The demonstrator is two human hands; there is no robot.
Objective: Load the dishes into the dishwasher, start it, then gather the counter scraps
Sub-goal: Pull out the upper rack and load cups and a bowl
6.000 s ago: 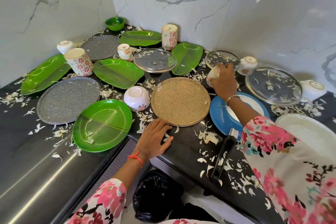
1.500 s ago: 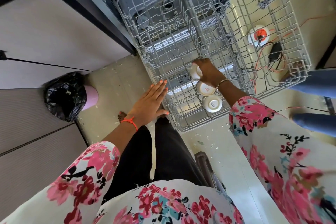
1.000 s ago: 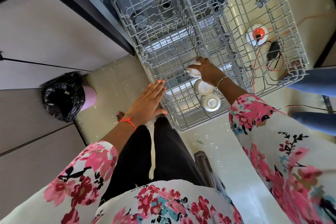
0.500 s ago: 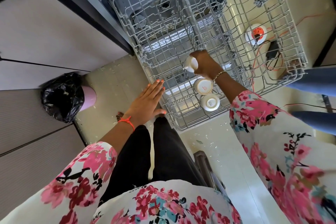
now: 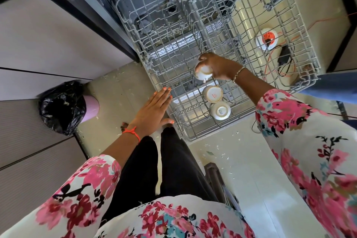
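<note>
Now right hand (image 5: 220, 66) around cup (image 5: 201, 73)

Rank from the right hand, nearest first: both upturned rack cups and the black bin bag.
1. Red-marked cup, beside the right hand.
2. Grey-marked cup, at the rack's front edge.
3. Black bin bag, far left, on the floor.

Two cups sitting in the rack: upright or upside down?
Upside down. The middle cup and the near cup both show stamped bases facing up, in the wire rack.
</note>
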